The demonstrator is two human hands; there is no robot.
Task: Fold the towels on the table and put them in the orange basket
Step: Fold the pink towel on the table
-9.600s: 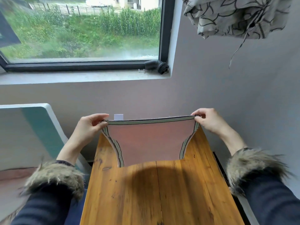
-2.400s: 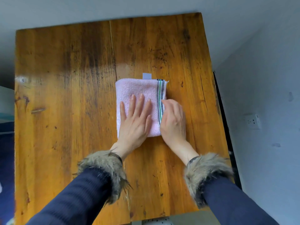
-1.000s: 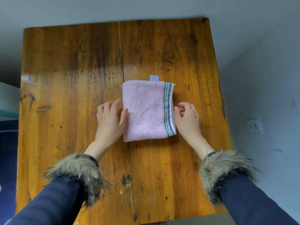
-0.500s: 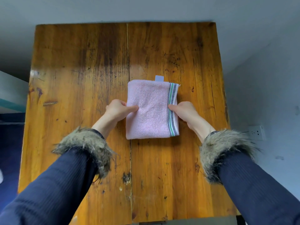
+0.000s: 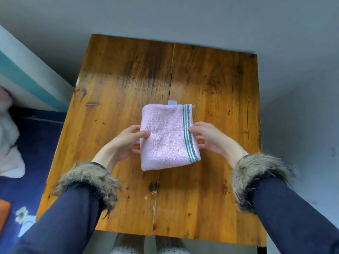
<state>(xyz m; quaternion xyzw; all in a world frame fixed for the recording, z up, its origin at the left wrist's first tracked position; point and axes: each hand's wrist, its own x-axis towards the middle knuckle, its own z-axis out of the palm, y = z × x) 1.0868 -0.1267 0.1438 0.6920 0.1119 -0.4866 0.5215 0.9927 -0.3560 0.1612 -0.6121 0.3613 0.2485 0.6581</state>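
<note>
A folded pink towel [image 5: 165, 136] with grey and green stripes along its right edge is held just above the wooden table [image 5: 113, 85], a white label sticking out at its far edge. My left hand [image 5: 126, 142] grips its left edge, thumb on top and fingers underneath. My right hand [image 5: 207, 138] grips the striped right edge the same way. An orange corner [image 5: 3, 211] shows at the lower left edge of the view; I cannot tell whether it is the basket.
Grey walls close in behind and to the right of the table. A teal and white panel [image 5: 27, 77] leans at the left. White cloth [image 5: 9, 143] lies on a blue floral covering [image 5: 33, 180] at the left. Slippered feet [image 5: 150, 248] show below the table's near edge.
Both hands have gone from lying flat beside the towel to gripping its two side edges, and the towel has lifted slightly. The view has tilted, bringing the left floor into sight.
</note>
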